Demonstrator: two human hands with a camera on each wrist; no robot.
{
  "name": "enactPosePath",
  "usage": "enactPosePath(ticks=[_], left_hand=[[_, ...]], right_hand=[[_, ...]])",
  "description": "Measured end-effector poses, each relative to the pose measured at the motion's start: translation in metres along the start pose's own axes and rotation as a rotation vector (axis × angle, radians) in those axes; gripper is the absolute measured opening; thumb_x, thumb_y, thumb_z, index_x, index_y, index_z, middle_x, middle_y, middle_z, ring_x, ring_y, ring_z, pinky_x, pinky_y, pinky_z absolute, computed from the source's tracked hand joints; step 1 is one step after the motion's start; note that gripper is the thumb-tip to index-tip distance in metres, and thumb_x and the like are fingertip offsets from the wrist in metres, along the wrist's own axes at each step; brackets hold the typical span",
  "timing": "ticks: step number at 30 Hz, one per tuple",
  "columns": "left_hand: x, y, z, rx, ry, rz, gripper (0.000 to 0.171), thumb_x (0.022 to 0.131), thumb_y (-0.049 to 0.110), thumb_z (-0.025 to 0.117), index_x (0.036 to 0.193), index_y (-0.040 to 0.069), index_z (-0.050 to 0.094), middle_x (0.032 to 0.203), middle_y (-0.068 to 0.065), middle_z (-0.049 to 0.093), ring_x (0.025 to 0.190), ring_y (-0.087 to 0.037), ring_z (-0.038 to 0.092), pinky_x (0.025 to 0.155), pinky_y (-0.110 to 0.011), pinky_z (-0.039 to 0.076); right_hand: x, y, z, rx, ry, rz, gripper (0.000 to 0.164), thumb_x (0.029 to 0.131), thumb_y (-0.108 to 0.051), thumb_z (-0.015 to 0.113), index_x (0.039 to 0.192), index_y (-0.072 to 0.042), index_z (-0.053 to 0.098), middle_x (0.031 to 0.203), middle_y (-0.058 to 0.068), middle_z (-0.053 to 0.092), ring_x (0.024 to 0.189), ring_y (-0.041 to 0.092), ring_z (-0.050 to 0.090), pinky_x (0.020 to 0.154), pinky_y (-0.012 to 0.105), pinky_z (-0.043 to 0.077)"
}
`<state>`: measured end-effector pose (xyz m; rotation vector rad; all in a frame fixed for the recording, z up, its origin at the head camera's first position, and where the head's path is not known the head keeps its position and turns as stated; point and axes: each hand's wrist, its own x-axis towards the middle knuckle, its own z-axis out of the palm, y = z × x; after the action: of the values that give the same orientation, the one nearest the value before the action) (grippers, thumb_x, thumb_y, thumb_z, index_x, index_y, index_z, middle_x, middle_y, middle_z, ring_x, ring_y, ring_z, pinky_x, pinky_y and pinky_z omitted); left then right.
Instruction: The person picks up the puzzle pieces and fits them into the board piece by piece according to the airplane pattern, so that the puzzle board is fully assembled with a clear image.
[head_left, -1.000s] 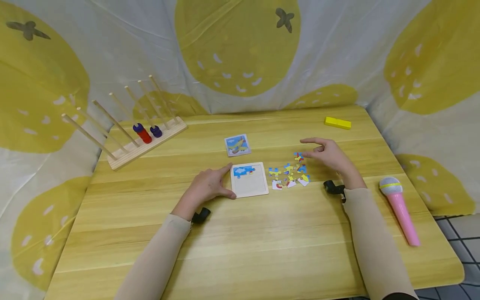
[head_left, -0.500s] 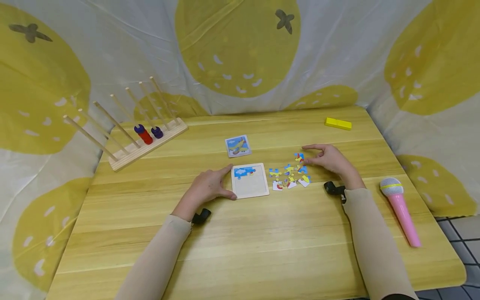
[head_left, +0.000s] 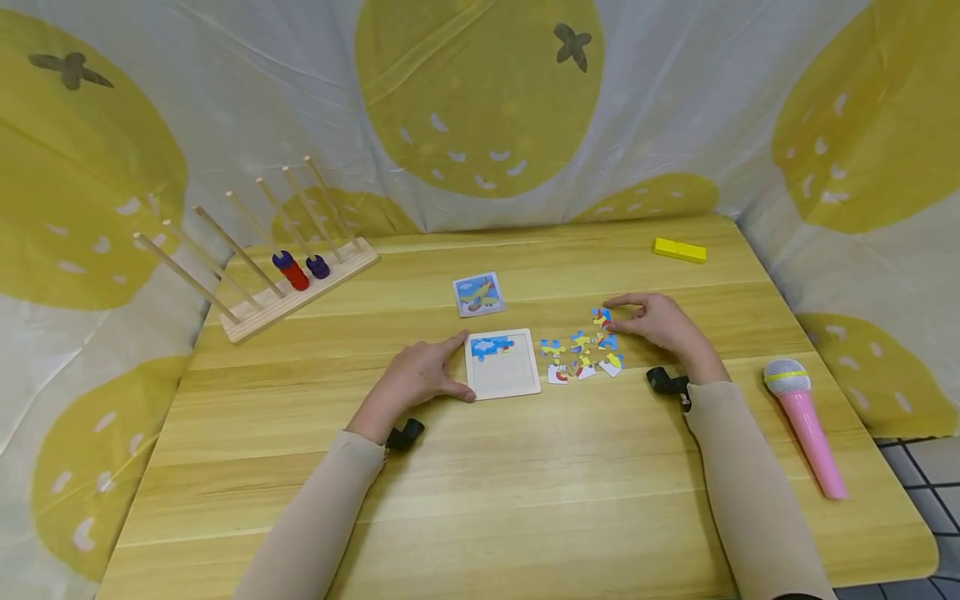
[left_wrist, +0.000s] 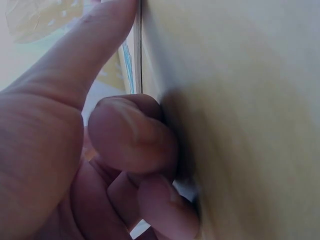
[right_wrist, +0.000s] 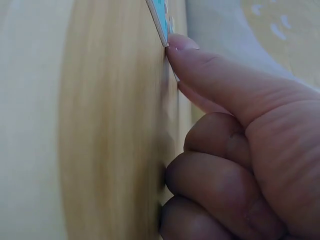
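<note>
A square puzzle board [head_left: 504, 377] lies flat on the table, with joined blue cloud pieces [head_left: 491, 346] along its upper left. My left hand [head_left: 422, 372] holds it at the left edge, index finger at the upper corner and thumb at the lower one. To its right lie several loose puzzle pieces [head_left: 582, 342]. At their upper end my right hand [head_left: 663, 327] pinches a blue, red and yellow puzzle piece [head_left: 600, 316] between thumb and index finger. In the right wrist view the thumb touches this piece's edge [right_wrist: 159, 20], and the other fingers are curled by the tabletop.
Above the board lies a picture card [head_left: 480, 294] of a yellow plane. A wooden peg rack [head_left: 300, 296] with red and purple rings stands at the back left. A yellow block [head_left: 679, 250] is at the back right, and a pink toy microphone [head_left: 808, 429] lies by the right arm.
My right hand has come down slightly onto the upper puzzle piece, and its index finger and thumb have closed around it. The left hand keeps its place at the board.
</note>
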<state>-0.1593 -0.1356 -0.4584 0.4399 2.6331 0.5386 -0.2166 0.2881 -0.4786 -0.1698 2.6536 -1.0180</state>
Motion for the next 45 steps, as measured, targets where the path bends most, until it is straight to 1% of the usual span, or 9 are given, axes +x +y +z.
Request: enactPosePath(ticks=[7, 17, 27, 30, 32, 35, 38, 41, 45], left_hand=[[0.001, -0.001, 0.001, 0.004, -0.002, -0.006, 0.114, 0.075, 0.058, 0.091, 0.168, 0.021, 0.036, 0.072, 0.0, 0.054, 0.064, -0.017, 0.042, 0.062, -0.032, 0.033], [-0.001, -0.001, -0.002, 0.001, -0.009, -0.021, 0.113, 0.075, 0.057, 0.091, 0.167, 0.022, 0.036, 0.074, 0.0, 0.058, 0.065, -0.017, 0.046, 0.063, -0.032, 0.036], [0.0, -0.002, -0.001, 0.003, -0.016, -0.02, 0.114, 0.075, 0.058, 0.091, 0.168, 0.022, 0.035, 0.071, 0.001, 0.055, 0.065, -0.017, 0.044, 0.064, -0.033, 0.034], [0.0, -0.002, -0.001, 0.003, -0.016, -0.023, 0.114, 0.075, 0.058, 0.091, 0.168, 0.023, 0.035, 0.071, 0.001, 0.055, 0.064, -0.016, 0.044, 0.063, -0.032, 0.034], [0.0, -0.002, -0.001, 0.004, -0.014, -0.024, 0.114, 0.075, 0.058, 0.091, 0.168, 0.022, 0.035, 0.071, 0.001, 0.056, 0.064, -0.016, 0.044, 0.062, -0.032, 0.033], [0.0, -0.002, -0.001, 0.008, -0.01, -0.022, 0.114, 0.075, 0.058, 0.091, 0.168, 0.022, 0.036, 0.072, 0.0, 0.057, 0.064, -0.017, 0.045, 0.062, -0.032, 0.034], [0.0, -0.003, -0.001, 0.018, -0.003, -0.014, 0.113, 0.075, 0.059, 0.091, 0.167, 0.022, 0.036, 0.074, 0.0, 0.058, 0.065, -0.017, 0.046, 0.062, -0.032, 0.035], [0.001, -0.003, -0.001, 0.028, 0.002, -0.005, 0.113, 0.075, 0.06, 0.09, 0.167, 0.021, 0.037, 0.074, 0.0, 0.056, 0.065, -0.017, 0.045, 0.062, -0.032, 0.035], [0.001, 0.0, -0.002, 0.025, -0.003, 0.002, 0.114, 0.075, 0.06, 0.09, 0.167, 0.021, 0.036, 0.072, 0.0, 0.053, 0.065, -0.017, 0.042, 0.062, -0.033, 0.033]], right_hand=[[0.001, -0.001, 0.002, -0.01, 0.023, 0.009, 0.048, 0.094, -0.046, 0.08, 0.134, -0.021, 0.074, 0.06, -0.008, 0.037, 0.057, 0.013, 0.033, 0.06, 0.031, 0.033], [0.003, -0.004, 0.007, -0.042, 0.058, -0.023, 0.038, 0.097, -0.042, 0.078, 0.126, -0.019, 0.077, 0.06, -0.006, 0.039, 0.055, 0.013, 0.031, 0.06, 0.032, 0.032], [0.002, -0.008, 0.008, -0.04, 0.055, -0.038, 0.04, 0.096, -0.046, 0.078, 0.125, -0.019, 0.077, 0.059, -0.007, 0.037, 0.053, 0.011, 0.029, 0.056, 0.029, 0.03], [0.002, -0.022, 0.013, -0.032, 0.026, -0.072, 0.038, 0.096, -0.045, 0.078, 0.124, -0.019, 0.077, 0.058, -0.008, 0.032, 0.053, 0.011, 0.025, 0.054, 0.028, 0.028], [0.002, -0.039, 0.021, -0.025, 0.0, -0.105, 0.036, 0.096, -0.043, 0.079, 0.123, -0.02, 0.078, 0.058, -0.008, 0.03, 0.053, 0.011, 0.025, 0.054, 0.028, 0.028], [0.001, -0.068, 0.038, -0.033, -0.036, -0.151, 0.032, 0.096, -0.04, 0.08, 0.122, -0.02, 0.078, 0.058, -0.008, 0.027, 0.054, 0.012, 0.024, 0.055, 0.029, 0.029], [0.004, -0.091, 0.057, -0.064, -0.064, -0.189, 0.03, 0.096, -0.038, 0.08, 0.121, -0.021, 0.079, 0.057, -0.008, 0.026, 0.052, 0.012, 0.024, 0.054, 0.028, 0.029], [0.009, -0.102, 0.072, -0.094, -0.09, -0.215, 0.029, 0.097, -0.038, 0.079, 0.121, -0.022, 0.079, 0.054, -0.009, 0.027, 0.049, 0.01, 0.025, 0.052, 0.027, 0.028], [0.01, -0.108, 0.081, -0.14, -0.11, -0.231, 0.03, 0.096, -0.038, 0.08, 0.122, -0.022, 0.079, 0.053, -0.008, 0.031, 0.047, 0.009, 0.028, 0.051, 0.026, 0.028]])
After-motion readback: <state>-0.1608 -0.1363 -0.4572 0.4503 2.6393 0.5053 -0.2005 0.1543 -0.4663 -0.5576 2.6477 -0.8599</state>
